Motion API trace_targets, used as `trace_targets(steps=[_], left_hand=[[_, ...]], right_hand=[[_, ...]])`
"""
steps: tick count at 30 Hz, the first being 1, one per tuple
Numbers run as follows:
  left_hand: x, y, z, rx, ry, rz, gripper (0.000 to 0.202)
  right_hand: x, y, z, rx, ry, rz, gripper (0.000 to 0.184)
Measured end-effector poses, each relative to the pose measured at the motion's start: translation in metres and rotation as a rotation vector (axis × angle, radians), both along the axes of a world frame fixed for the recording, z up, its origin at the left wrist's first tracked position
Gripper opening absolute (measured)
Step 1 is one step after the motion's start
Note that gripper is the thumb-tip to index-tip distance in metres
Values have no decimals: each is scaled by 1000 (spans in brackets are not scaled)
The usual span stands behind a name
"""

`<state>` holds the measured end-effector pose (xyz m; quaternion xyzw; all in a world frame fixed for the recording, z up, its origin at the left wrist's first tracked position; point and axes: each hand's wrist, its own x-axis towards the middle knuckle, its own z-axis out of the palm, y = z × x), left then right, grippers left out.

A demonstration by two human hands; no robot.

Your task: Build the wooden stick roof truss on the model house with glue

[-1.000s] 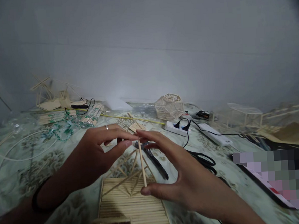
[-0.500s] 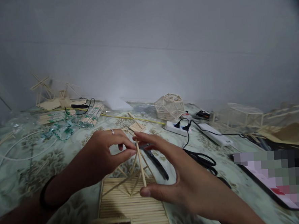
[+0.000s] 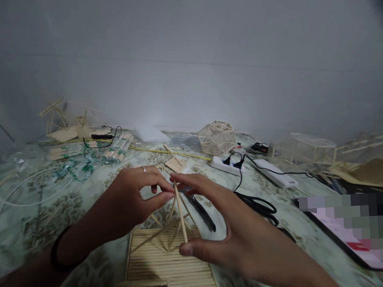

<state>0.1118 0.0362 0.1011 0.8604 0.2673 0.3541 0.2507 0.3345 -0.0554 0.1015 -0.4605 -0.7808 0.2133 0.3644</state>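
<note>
My left hand [image 3: 130, 197] is closed in a pinch at the peak of a small pointed frame of thin wooden sticks [image 3: 172, 212]. That frame stands on a platform of sticks laid side by side [image 3: 143, 262]. A round wooden stick [image 3: 180, 213] slants down along the frame's near side. My right hand [image 3: 230, 219] spans this stick, index finger at its top and thumb at its lower end. The fingertips of both hands nearly meet at the peak. Just behind the right fingers lies a dark-handled tool [image 3: 204, 214], its head partly hidden.
Power strips [image 3: 227, 165] with plugs and black cable [image 3: 256, 204] lie to the right, near a tablet-like screen [image 3: 343, 234]. A stick polyhedron [image 3: 216, 137] stands at the back. Bundled sticks [image 3: 118, 148] and crumpled plastic [image 3: 79, 167] lie at left. A wall rises behind.
Both hands keep their places on the stick and the frame. The view has shifted very slightly; nothing else visibly moves.
</note>
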Motion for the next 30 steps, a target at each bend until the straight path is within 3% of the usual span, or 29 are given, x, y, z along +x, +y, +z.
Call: trace_targets(steps=[22,30], left_hand=[[-2,2,1,137,15,13,8],[0,2,-1,243,-54,-163,18]], right_hand=[[1,3,0,-24,10,49,79],[1,4,1,-30,9,72,79]])
